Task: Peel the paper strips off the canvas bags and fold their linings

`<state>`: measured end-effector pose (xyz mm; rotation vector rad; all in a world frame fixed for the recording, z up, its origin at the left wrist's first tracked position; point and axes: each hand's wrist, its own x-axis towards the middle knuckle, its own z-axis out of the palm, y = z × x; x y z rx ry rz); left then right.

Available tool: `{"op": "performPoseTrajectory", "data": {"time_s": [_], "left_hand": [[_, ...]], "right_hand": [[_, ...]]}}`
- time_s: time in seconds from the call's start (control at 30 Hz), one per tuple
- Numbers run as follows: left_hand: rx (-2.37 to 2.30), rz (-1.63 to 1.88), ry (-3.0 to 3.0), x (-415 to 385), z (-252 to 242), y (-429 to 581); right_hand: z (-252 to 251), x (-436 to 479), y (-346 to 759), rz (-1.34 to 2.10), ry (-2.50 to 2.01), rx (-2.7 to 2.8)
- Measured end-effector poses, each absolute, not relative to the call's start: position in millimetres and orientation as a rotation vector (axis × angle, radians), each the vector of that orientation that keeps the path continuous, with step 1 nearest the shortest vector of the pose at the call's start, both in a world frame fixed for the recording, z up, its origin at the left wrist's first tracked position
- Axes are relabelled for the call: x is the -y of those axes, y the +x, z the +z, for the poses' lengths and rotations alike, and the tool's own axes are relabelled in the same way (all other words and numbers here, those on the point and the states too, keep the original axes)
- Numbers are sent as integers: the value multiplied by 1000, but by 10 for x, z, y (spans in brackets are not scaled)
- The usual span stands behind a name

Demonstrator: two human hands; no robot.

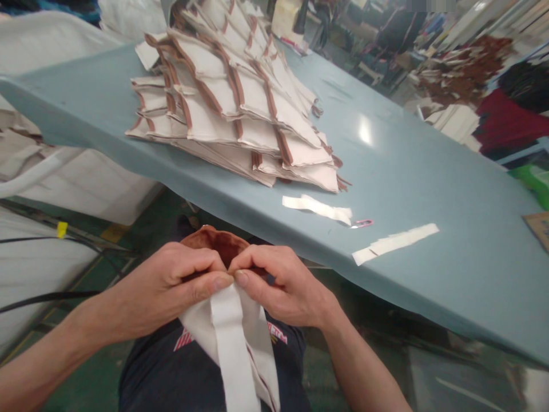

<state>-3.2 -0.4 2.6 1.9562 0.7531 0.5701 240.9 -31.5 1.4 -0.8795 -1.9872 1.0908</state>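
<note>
A cream fabric piece (pixel 199 329) with a brown part (pixel 210 239) is held up close to my body, in front of the table. My left hand (pixel 180 280) is closed in a pinch on its upper edge. Right beside it, my right hand (pixel 281 286) pinches the same edge, and the two thumb tips nearly meet. From under the thumbs a white fabric strip (pixel 231 343) hangs down over the cream cloth. My curled fingers hide how the strip and the edge lie together.
On the blue-green table (pixel 398 171) sits a large stack of cream fabric pieces (pixel 214 114) with brown trim. Nearer the front edge lie two bundles of white strips (pixel 317 209) (pixel 394 243) and a small pink tool (pixel 363 223). White bins (pixel 103 177) stand at left.
</note>
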Motion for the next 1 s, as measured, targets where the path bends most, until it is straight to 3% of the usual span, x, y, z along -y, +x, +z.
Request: {"op": "performPoseTrajectory", "data": {"time_s": [0.23,0.47,1.0], "left_hand": [[-719,601,2119,73,123,10],[-735,758,2415,236,136,29],[-874,485,1814,111,-11,17]], "right_hand": [[130,328,2463,892,-845,2099],[5,351,2439,975,-871,2057],[62,326,2509,1031,-962,2080]]}}
